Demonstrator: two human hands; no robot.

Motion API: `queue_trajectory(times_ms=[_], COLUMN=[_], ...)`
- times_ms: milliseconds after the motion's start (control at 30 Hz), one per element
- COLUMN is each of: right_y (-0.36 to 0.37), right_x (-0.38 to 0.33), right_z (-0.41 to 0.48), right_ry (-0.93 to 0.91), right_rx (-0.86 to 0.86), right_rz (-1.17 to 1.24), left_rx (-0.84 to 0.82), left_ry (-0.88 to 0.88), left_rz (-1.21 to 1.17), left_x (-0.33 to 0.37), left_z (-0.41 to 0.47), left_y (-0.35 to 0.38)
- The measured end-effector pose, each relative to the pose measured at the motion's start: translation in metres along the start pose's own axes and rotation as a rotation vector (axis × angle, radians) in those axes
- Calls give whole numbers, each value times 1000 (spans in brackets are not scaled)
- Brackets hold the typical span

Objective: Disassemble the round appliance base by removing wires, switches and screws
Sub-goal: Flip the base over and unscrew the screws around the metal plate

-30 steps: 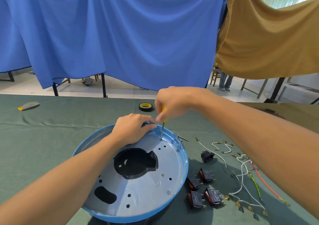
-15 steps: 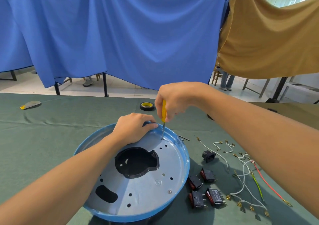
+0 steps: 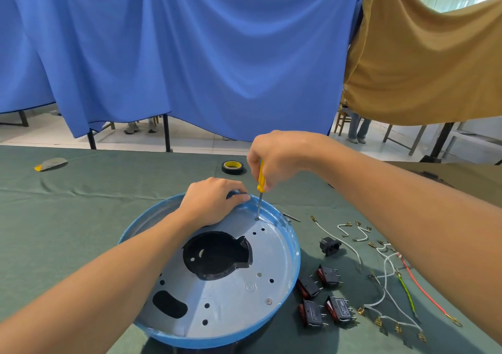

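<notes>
A blue rim (image 3: 294,266) and silver plate (image 3: 231,294) are shown; the screwdriver handle (image 3: 261,177) is yellow, the tablecloth (image 3: 68,231) green.

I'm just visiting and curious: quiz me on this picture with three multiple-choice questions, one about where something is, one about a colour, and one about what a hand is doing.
1. Where do the four loose switches lie?
A. inside the base
B. on the green cloth, right of the base
C. in a hand

2. What colour is the screwdriver handle?
A. red
B. yellow
C. black

3. What is the left hand doing?
A. hanging idle
B. pulling a wire
C. holding the base's far rim

Answers:
1 B: they sit on the cloth beside the rim.
2 B: yellow shows below the right hand, which grips it.
3 C: it grips the blue edge.
</notes>
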State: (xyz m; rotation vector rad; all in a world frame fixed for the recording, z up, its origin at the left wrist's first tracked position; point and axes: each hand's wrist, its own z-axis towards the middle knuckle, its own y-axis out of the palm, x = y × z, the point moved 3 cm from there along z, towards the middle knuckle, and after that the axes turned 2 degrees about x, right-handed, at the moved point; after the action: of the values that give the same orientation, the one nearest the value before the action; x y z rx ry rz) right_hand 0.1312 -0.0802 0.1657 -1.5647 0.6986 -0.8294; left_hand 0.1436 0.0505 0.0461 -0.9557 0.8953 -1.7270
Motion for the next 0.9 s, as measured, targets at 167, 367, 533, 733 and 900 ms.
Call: queue_trajectory(times_ms=[167,367,533,733,900], right_y=[5,3,0,7,11], right_x=[-1,-1,4,11,18], right_z=[1,1,-1,2,6], right_ry=[16,70,33,-8,101], right_rx=[-66,-83,29,87,160], right_rz=[28,-94,61,106,9], left_rx=[2,0,-2,4,10], left_ry=[-2,5,-2,-6,7], left_rz=[-6,4,10,11,4], left_x=[1,-1,-1,-1,-1], left_z=[-2,0,0,0,0], left_y=[-1,1,1,1,1])
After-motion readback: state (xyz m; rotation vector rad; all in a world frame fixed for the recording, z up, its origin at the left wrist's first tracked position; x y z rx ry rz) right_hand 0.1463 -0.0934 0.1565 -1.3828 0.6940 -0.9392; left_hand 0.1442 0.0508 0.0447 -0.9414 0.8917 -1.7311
